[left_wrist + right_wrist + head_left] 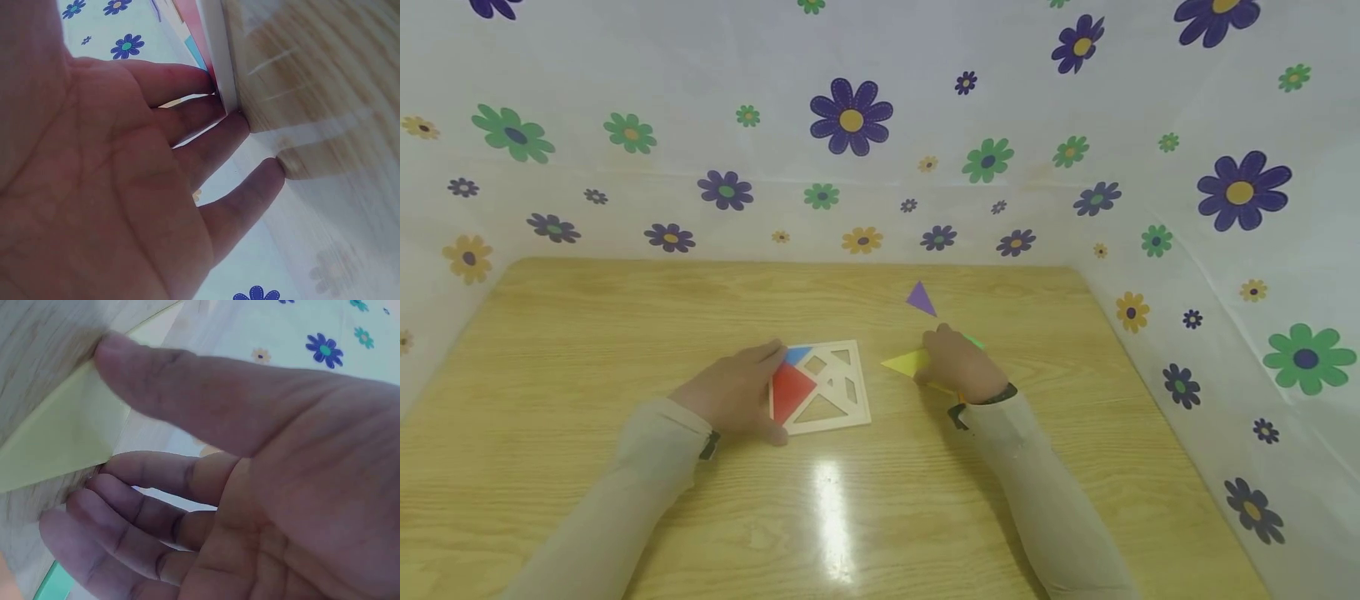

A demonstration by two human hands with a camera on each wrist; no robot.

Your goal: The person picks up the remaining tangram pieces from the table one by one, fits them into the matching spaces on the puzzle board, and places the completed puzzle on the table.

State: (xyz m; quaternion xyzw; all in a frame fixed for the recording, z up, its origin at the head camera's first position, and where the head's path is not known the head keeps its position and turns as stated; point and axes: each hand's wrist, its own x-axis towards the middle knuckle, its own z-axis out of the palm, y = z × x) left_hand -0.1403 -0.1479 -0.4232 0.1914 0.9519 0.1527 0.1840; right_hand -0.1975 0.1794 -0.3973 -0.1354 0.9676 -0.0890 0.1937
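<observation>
The right hand point(958, 367) pinches a yellow triangle point(904, 364) between thumb and fingers, one point jutting left toward the nearby puzzle board point(859, 385), whose left side the left hand point(733, 387) grips, while a purple triangle point(920, 298) lies just beyond the right hand.

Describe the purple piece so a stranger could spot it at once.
On the wooden table, look toward the far edge, below the flower-printed backdrop. Just beyond the right hand lies a small triangle. Unlike the yellow piece that hand touches, it lies free of both hands, and it is the only purple piece on the table.
</observation>
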